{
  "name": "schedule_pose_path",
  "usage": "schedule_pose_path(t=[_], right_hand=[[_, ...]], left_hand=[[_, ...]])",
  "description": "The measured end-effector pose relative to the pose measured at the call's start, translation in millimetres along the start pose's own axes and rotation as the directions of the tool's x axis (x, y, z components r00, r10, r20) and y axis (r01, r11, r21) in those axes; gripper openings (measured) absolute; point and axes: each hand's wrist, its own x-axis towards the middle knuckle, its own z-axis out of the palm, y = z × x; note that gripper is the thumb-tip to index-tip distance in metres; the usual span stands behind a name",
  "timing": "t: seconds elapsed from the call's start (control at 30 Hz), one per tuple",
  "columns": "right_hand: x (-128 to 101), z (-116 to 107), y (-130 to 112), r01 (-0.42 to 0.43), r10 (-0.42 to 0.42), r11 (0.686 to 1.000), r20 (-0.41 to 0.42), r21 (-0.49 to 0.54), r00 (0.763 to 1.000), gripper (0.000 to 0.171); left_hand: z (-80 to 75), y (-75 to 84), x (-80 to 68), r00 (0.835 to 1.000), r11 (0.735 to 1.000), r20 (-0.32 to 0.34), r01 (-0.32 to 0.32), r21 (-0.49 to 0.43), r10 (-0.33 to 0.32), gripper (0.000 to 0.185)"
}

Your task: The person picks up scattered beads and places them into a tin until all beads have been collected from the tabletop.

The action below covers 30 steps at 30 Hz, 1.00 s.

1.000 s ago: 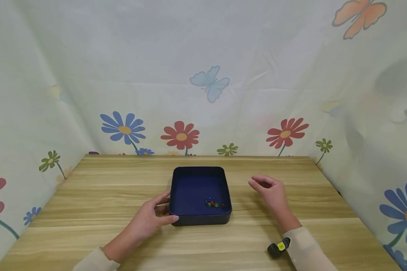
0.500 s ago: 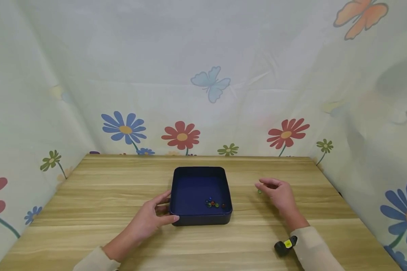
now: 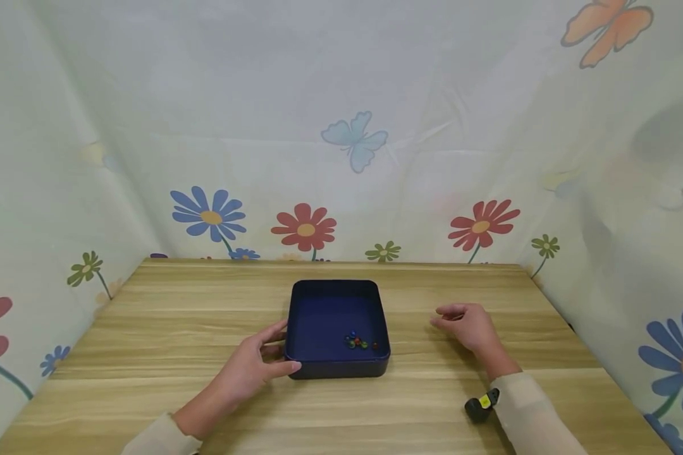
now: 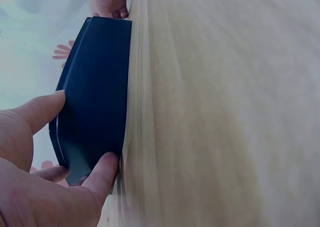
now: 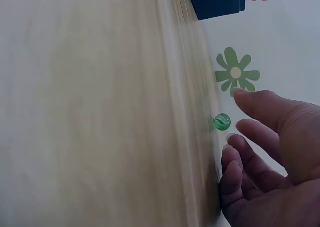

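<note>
A dark blue open box (image 3: 324, 369) stands on the wooden table, with several small coloured marbles (image 3: 357, 341) in its front right part. My left hand (image 3: 249, 368) holds the box at its near left corner; the left wrist view shows the thumb over the rim and fingers against the side. To the right of the box, my right hand (image 3: 468, 327) is low over the table. In the right wrist view a green marble (image 5: 222, 122) lies just in front of its fingertips, between thumb and fingers but apparently not pinched. The head view hides this marble behind the hand.
The wood-grain table (image 3: 205, 297) ends at a pale curtain (image 3: 410, 189) printed with flowers and butterflies, which also hangs along both sides. A black wrist camera (image 3: 478, 409) sticks out from the right sleeve.
My right hand has moved rightward and slightly nearer, away from the box. The green marble showed at its fingertips half a second ago and is now hidden in the head view. Left hand and box stay put.
</note>
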Motion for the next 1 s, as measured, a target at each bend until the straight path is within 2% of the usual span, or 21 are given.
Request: schedule_pose_path(t=[0.2, 0.67, 1.0], right_hand=[[0.7, -1.1, 0.6, 0.017, -0.016, 0.999, 0.015, -0.04, 1.0, 0.034], [7.2, -1.3, 3.6, -0.032, 0.037, 0.994, 0.039, -0.102, 0.999, 0.032], [7.8, -2.8, 2.0, -0.026, 0.033, 0.992, 0.051, -0.12, 0.998, 0.024]], left_hand=[[0.2, 2.6, -1.3, 1.0, 1.0, -0.005, 0.001, -0.001, -0.001, 0.09], [0.8, 3.4, -2.2, 1.0, 1.0, -0.005, 0.005, 0.004, -0.005, 0.09], [0.3, 4.0, -1.7, 1.0, 1.0, 0.009, 0.001, -0.01, -0.001, 0.091]])
